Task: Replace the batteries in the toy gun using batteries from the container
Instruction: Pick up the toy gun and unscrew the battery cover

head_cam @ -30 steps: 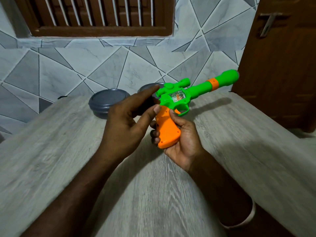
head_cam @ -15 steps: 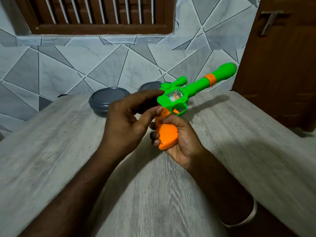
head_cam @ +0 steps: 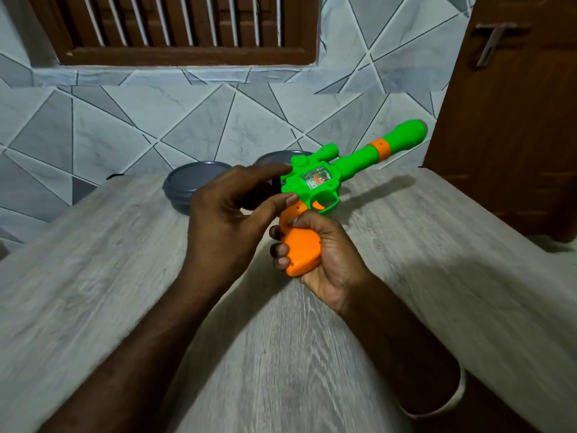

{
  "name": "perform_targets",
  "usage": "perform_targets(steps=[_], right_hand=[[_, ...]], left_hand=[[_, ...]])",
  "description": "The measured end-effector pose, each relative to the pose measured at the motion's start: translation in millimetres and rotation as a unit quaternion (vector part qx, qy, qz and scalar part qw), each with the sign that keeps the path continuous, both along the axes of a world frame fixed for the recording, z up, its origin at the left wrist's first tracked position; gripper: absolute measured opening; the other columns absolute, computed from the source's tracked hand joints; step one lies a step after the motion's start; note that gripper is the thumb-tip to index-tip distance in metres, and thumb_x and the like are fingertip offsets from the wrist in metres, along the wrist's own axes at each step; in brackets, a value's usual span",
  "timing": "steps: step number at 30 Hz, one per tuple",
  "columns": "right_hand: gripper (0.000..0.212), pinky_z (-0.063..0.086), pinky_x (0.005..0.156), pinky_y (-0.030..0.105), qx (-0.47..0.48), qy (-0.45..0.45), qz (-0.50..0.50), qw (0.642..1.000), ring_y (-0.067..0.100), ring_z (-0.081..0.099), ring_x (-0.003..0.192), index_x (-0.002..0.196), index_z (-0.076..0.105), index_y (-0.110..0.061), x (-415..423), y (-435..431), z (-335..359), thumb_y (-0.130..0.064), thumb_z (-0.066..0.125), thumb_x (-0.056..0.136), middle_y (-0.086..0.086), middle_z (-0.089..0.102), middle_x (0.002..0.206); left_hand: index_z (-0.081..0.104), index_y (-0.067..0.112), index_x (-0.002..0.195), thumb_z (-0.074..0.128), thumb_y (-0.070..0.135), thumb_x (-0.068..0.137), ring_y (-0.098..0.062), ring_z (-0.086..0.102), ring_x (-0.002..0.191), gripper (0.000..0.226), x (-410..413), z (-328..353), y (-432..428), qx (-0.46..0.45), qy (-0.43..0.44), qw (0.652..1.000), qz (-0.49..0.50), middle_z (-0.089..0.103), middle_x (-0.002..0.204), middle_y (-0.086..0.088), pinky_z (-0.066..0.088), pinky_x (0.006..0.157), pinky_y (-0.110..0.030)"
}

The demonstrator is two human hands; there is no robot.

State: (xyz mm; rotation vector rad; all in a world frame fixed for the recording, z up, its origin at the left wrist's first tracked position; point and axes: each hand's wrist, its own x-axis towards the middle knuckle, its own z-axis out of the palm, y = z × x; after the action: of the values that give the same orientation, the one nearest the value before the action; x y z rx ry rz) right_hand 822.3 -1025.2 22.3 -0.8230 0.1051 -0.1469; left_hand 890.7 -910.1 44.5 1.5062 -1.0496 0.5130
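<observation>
Head view, looking down over grey wood-grain table (head_cam: 437,260).

Centre frame, lifted clear of tabletop: toy gun (head_cam: 315,182). Green plastic body w/ clear window on its side, barrel running up toward 2 o'clock, orange band near muzzle.

Right hand (head_cam: 331,257) clenched round orange grip (head_cam: 304,248) from 4 o'clock, fingers wrapped across far side, thumb over top.

Left hand (head_cam: 224,214) in from 9 o'clock, wrapped round nothing. Index finger & thumb stretched out, tips at gun's back end and top of grip, apparently touching. Other fingers loosely bent.

Beyond the hands, approx 11 o'clock from gun: round grey container (head_cam: 190,185), lid on, resting on table near tiled wall (head_cam: 156,114). Second grey lidded tub (head_cam: 274,156) just beside it at 12 o'clock, mostly hidden behind gun & left hand. No batteries in view; unclear which tub to open for them. Battery cover not visible; prob. in grip, judging by small screw-like dots there.

Handling, as judgement:
- Prob. light, hollow, rigid moulded plastic, smooth & a bit slippery.
- Best held as now, by chunky grip, barrel left free; long barrel likely to lever & twist if gripped at tip.
- Thin trigger guard likely weakest spot.
- Firm squeeze, not crushing.

Background: slatted wooden window (head_cam: 187,26) at 12 o'clock, brown door (head_cam: 515,120) at 3 o'clock.
</observation>
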Motion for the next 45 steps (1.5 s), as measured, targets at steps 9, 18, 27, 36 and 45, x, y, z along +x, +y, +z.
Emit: perform_targets(steps=[9, 18, 27, 36, 45], right_hand=[[0.016, 0.041, 0.044, 0.025, 0.017, 0.003, 0.007, 1.000, 0.017, 0.049, 0.056, 0.106, 0.052, -0.005, 2.0, -3.7, -1.8, -0.009, 0.043, 0.093, 0.011, 0.053, 0.079], [0.018, 0.041, 0.045, 0.023, 0.020, 0.002, 0.011, 1.000, 0.016, 0.049, 0.056, 0.110, 0.049, -0.006, 1.8, -4.5, -1.8, -0.010, 0.042, 0.094, 0.011, 0.052, 0.080], [0.018, 0.041, 0.045, 0.023, 0.018, -0.002, 0.013, 1.000, 0.016, 0.050, 0.056, 0.110, 0.050, -0.006, 0.7, -5.2, -1.5, -0.010, 0.042, 0.094, 0.010, 0.052, 0.080], [0.018, 0.041, 0.045, 0.023, 0.015, -0.008, 0.014, 1.000, 0.016, 0.048, 0.058, 0.105, 0.054, -0.008, 0.1, -6.4, -0.3, -0.010, 0.040, 0.095, 0.010, 0.051, 0.080], [0.021, 0.042, 0.045, 0.024, 0.020, -0.006, 0.018, 1.000, 0.016, 0.050, 0.055, 0.113, 0.051, -0.006, 1.2, -6.3, -2.1, -0.010, 0.041, 0.094, 0.011, 0.052, 0.080]], left_hand=[[0.071, 0.009, 0.120, 0.079, 0.003, 0.085, -0.010, 0.071, 0.084, 0.036, 1.6, -0.3, 0.9, 0.006, 0.020, 0.999, -0.025, 0.072, 0.091, 0.002, 0.060, 0.078, -0.032], [0.070, 0.003, 0.122, 0.074, -0.004, 0.088, -0.013, 0.072, 0.097, 0.035, 5.1, -2.2, 0.9, 0.001, 0.028, 0.998, -0.064, 0.072, 0.101, 0.000, 0.060, 0.087, -0.036], [0.067, 0.004, 0.125, 0.074, -0.004, 0.088, -0.009, 0.071, 0.096, 0.039, 3.9, -1.5, 0.9, 0.001, 0.037, 0.996, -0.080, 0.071, 0.103, 0.000, 0.059, 0.088, -0.030], [0.064, 0.007, 0.131, 0.068, -0.007, 0.088, -0.018, 0.071, 0.100, 0.045, 6.8, -4.3, 1.0, -0.009, 0.090, 0.987, -0.136, 0.072, 0.106, -0.003, 0.057, 0.093, -0.039], [0.061, 0.001, 0.133, 0.067, -0.010, 0.089, -0.020, 0.071, 0.105, 0.046, 7.3, -4.1, 4.7, -0.011, 0.092, 0.985, -0.146, 0.074, 0.106, 0.001, 0.057, 0.093, -0.035]])
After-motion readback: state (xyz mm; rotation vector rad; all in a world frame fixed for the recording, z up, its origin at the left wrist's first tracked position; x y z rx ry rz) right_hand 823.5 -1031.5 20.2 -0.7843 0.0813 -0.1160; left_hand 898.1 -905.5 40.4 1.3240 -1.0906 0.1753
